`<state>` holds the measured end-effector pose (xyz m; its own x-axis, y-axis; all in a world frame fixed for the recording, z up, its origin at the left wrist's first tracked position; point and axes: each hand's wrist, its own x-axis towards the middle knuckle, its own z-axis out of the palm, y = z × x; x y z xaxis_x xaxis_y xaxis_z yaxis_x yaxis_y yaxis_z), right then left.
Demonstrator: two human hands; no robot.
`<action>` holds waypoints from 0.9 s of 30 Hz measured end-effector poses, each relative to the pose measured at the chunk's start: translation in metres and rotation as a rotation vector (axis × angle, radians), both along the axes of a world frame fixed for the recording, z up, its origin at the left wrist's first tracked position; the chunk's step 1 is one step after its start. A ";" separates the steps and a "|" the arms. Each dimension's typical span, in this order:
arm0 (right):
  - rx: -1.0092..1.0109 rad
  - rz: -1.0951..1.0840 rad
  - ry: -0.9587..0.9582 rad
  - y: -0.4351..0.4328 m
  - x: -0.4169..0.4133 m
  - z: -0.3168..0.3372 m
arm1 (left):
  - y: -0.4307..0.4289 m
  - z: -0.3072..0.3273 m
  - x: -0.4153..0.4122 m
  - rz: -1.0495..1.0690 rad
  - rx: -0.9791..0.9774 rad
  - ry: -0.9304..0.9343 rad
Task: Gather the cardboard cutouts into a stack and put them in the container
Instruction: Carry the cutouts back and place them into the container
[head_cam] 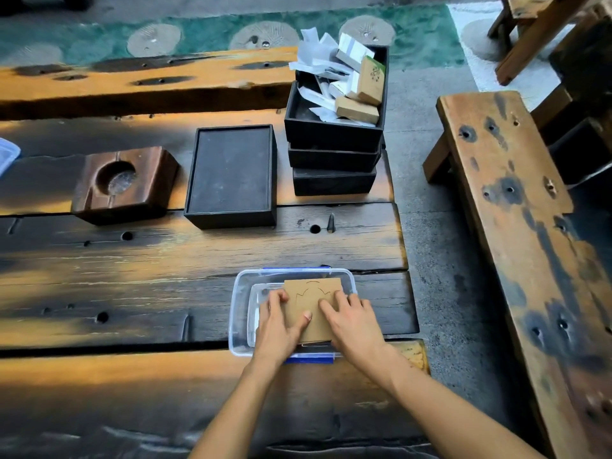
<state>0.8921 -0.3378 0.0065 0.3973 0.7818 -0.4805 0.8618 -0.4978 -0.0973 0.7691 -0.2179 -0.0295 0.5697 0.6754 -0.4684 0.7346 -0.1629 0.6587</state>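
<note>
Sitting low in the frame, a little right of centre, the stack of cardboard cutouts point(313, 293) lies within the outline of the clear plastic container point(239, 294), its top sheet bearing a thin cut outline; whether the stack already touches the container's floor cannot be told. Both hands are clamped on it: the left hand point(276, 323) grips the left edge, with the thumb laid across the top sheet and the fingers curled at the side, while the right hand point(355, 321) covers the right edge, its fingers bent over the card and its thumb hidden. The container has blue clips at its far and near rims and stands on a dark, weathered wooden table point(132, 293) near the table's right edge. Further up, at mid-frame, an empty black tray point(231, 173) rests on the table, with a wooden block point(122, 183) holding a round hollow to its left. Right of the tray, three black boxes point(334, 154) are piled up, the top one filled with paper packets and small cartons point(351, 77). A wooden bench point(510, 210) runs down the right side, and a green rug point(424, 38) spans the top.
</note>
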 end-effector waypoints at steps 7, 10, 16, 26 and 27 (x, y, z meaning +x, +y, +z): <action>0.045 0.013 0.016 -0.003 0.001 0.001 | -0.007 0.006 -0.013 -0.520 0.335 0.158; 0.061 0.032 -0.011 -0.005 0.004 0.003 | 0.003 0.015 -0.003 -0.637 0.331 0.242; 0.095 0.067 -0.028 -0.007 0.009 0.002 | 0.004 0.020 0.017 -0.881 0.564 0.498; 0.113 0.165 -0.074 -0.001 0.017 -0.019 | 0.017 0.002 0.022 -0.973 0.602 0.535; 0.114 0.172 -0.068 0.000 0.017 -0.021 | 0.018 0.000 0.021 -0.967 0.600 0.524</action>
<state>0.9096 -0.3381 -0.0141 0.2819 0.8887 -0.3615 0.9395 -0.3321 -0.0838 0.7901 -0.1995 -0.0290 0.7892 0.2703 -0.5514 0.2981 -0.9537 -0.0407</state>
